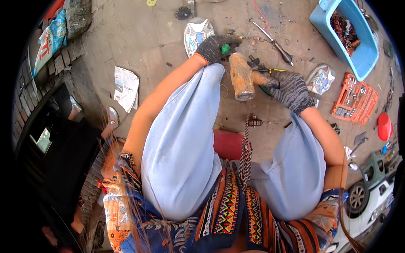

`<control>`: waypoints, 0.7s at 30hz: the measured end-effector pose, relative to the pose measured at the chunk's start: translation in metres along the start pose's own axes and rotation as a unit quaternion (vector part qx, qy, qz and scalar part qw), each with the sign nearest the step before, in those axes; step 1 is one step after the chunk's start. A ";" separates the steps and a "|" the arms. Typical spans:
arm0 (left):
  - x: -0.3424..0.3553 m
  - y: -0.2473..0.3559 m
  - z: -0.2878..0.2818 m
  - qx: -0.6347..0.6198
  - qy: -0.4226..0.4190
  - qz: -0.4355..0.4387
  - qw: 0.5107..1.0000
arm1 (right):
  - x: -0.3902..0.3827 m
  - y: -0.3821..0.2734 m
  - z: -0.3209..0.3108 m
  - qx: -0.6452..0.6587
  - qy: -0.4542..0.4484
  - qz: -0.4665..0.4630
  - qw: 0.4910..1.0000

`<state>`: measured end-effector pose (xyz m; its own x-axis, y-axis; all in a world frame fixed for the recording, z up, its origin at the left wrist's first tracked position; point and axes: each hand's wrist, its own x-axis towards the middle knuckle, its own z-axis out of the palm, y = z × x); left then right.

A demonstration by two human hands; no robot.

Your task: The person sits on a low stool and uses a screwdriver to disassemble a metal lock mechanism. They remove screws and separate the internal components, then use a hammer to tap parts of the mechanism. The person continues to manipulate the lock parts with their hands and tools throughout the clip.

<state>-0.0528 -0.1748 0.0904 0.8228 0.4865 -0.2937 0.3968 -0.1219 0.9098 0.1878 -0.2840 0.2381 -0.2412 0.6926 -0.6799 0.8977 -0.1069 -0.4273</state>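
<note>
Head view: our right hand (291, 89), gloved, is closed around the handle of a rusty hammer (241, 76) lying on the concrete floor (139, 38) between our knees. Our left hand (215, 47), gloved, pinches a small green piece (226, 49). Orange socket set (355, 99) and blue bin (358, 55) lie toward the floor's right edge.

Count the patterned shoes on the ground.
2. One patterned shoe lies just left of the gloved left hand; the other shoe lies right of the right hand, beside the orange tool case.

Bare concrete floor (139, 38), daylight; brick edging (59, 67) at left.
</note>
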 end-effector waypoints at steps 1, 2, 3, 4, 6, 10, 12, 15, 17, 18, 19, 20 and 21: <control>0.003 0.001 -0.006 0.036 0.047 0.027 0.998 | -0.003 0.011 -0.002 0.035 0.081 -0.024 0.996; 0.004 0.003 -0.006 -0.002 0.089 0.019 0.996 | -0.009 0.024 -0.003 0.015 0.107 -0.003 0.994; 0.007 0.008 -0.009 -0.036 0.132 0.016 0.991 | -0.013 0.037 -0.003 -0.006 0.138 0.017 0.990; -0.001 0.019 -0.003 -0.081 0.166 0.000 0.983 | -0.019 0.040 0.002 -0.019 0.153 0.042 0.987; -0.007 0.029 -0.013 -0.162 0.210 -0.057 0.963 | -0.018 0.044 -0.010 0.013 0.142 0.163 0.976; -0.011 0.028 -0.027 -0.385 0.172 -0.062 0.905 | -0.010 0.082 0.005 0.010 0.174 0.300 0.938; -0.008 0.038 -0.032 -0.456 0.177 -0.068 0.869 | -0.005 0.102 0.018 0.025 0.189 0.310 0.931; 0.001 0.065 -0.045 -0.541 0.173 -0.096 0.817 | -0.003 0.117 0.026 0.053 0.201 0.345 0.915; 0.005 0.087 -0.050 -0.596 0.175 -0.097 0.777 | -0.005 0.115 0.028 0.058 0.238 0.316 0.917; 0.008 0.094 -0.051 -0.623 0.174 -0.096 0.756 | -0.007 0.113 0.024 0.058 0.258 0.302 0.916; 0.013 0.092 -0.054 -0.690 0.132 -0.081 0.707 | -0.005 0.112 0.017 0.108 0.260 0.287 0.916; 0.013 0.097 -0.055 -0.717 0.123 -0.080 0.682 | -0.007 0.107 0.011 0.069 0.312 0.216 0.923; 0.011 0.108 -0.057 -0.738 0.117 -0.080 0.659 | -0.003 0.089 -0.002 0.034 0.363 0.139 0.921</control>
<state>-0.0244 -0.1336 0.2017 0.6650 0.5311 -0.5250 -0.4994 0.8390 0.2162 0.2694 -0.2946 0.2034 0.3270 0.9232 -0.2019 0.8564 -0.3798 -0.3497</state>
